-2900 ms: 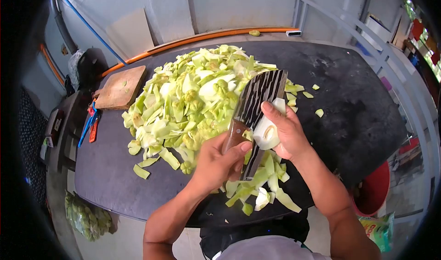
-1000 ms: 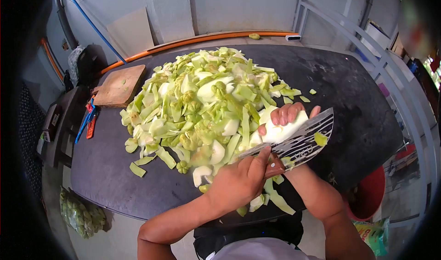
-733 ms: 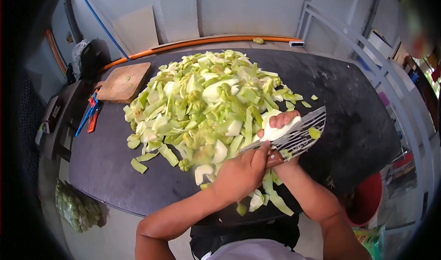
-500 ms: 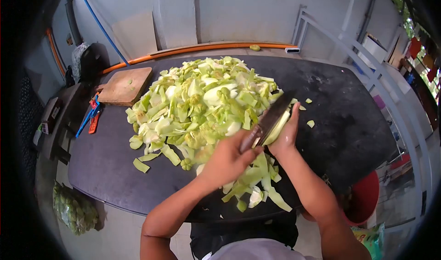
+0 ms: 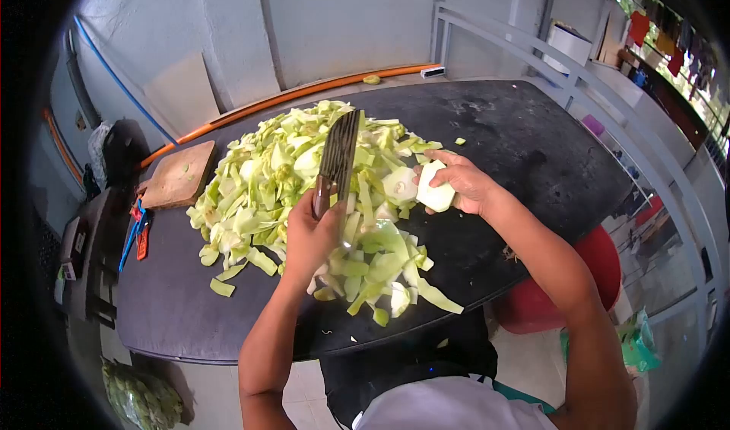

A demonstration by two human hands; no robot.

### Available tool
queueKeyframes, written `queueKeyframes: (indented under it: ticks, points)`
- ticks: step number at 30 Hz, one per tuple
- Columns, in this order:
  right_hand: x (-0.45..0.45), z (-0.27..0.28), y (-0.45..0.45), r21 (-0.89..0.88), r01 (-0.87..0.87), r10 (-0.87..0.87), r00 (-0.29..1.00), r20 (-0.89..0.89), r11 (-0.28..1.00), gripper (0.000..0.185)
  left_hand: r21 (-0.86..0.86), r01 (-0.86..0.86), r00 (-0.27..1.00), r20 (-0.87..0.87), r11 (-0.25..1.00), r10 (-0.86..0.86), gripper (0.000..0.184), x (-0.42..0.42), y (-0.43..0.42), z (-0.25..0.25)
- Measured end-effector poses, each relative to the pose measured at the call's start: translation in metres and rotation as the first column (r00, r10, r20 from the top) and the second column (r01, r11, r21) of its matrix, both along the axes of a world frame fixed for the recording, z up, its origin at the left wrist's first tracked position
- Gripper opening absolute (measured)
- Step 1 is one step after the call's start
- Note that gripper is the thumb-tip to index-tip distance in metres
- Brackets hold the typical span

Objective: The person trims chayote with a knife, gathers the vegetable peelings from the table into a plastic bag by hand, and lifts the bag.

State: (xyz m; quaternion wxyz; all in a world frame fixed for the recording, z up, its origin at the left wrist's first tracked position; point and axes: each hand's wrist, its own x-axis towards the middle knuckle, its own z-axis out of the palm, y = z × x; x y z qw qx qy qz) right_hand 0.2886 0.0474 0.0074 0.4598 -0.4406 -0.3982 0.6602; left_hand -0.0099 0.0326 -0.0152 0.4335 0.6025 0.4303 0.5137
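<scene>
My left hand (image 5: 313, 232) is wrapped round the brown handle of a broad, dark-bladed knife (image 5: 340, 147), its blade pointing up over the pile. A pale peeled chayote (image 5: 436, 190) sits in my right hand (image 5: 464, 187), with the thumb across its top and the fingers partly hidden behind it. Just left of it is a round pale piece (image 5: 400, 185); whether the two touch, I cannot tell. Below and beyond both hands lies a big heap of light green peelings (image 5: 258, 175), with a looser clump of peelings (image 5: 380, 266) towards the near edge.
The dark table (image 5: 190, 308) carries a wooden board (image 5: 179, 174) and a red-and-blue tool (image 5: 139, 232) on the left. A red tub (image 5: 585, 278) stands beyond the right edge. A bag of green vegetables (image 5: 141, 396) is on the floor. A grey railing (image 5: 608, 95) runs along the right.
The knife has swung away from my right hand, to the left and upright. My right hand has turned, showing the chayote's pale face. The view has shifted to the right.
</scene>
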Motion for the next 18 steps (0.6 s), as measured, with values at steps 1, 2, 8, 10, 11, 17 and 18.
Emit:
queueKeyframes:
  ticks: [1,2,8,10,11,17,18]
  points:
    - [0.006,-0.002,-0.002,0.011,-0.006,0.006,1.0,0.005,1.0,0.075,-0.006,-0.003,1.0,0.004,1.0,0.003,0.029,-0.001,0.001,-0.001]
    - [0.011,-0.005,-0.004,0.021,-0.012,0.011,1.0,0.009,1.0,0.072,-0.013,-0.005,1.0,0.008,1.0,0.005,0.029,-0.002,0.002,-0.002]
    - [0.036,-0.029,-0.003,0.047,0.154,-0.156,0.987,0.035,0.987,0.046,-0.006,0.008,0.999,0.043,1.0,-0.007,0.027,-0.005,0.005,-0.006]
    - [0.047,-0.026,-0.009,-0.001,0.226,-0.226,0.972,0.067,0.974,0.032,-0.039,-0.008,1.0,0.021,0.999,0.009,0.026,-0.003,0.001,-0.001]
    - [0.057,-0.022,-0.011,-0.076,0.141,-0.142,0.99,-0.008,0.987,0.03,-0.028,-0.011,1.0,0.017,1.0,0.012,0.026,-0.003,0.002,-0.002]
    - [0.082,-0.025,-0.035,-0.029,0.051,-0.049,0.997,0.064,0.998,0.037,-0.076,-0.027,1.0,-0.007,0.997,0.026,0.025,0.0,-0.007,0.005]
    - [0.085,-0.023,-0.04,-0.024,0.136,-0.134,0.989,0.063,0.99,0.037,-0.069,-0.028,1.0,-0.009,0.997,0.028,0.025,-0.001,-0.006,0.004]
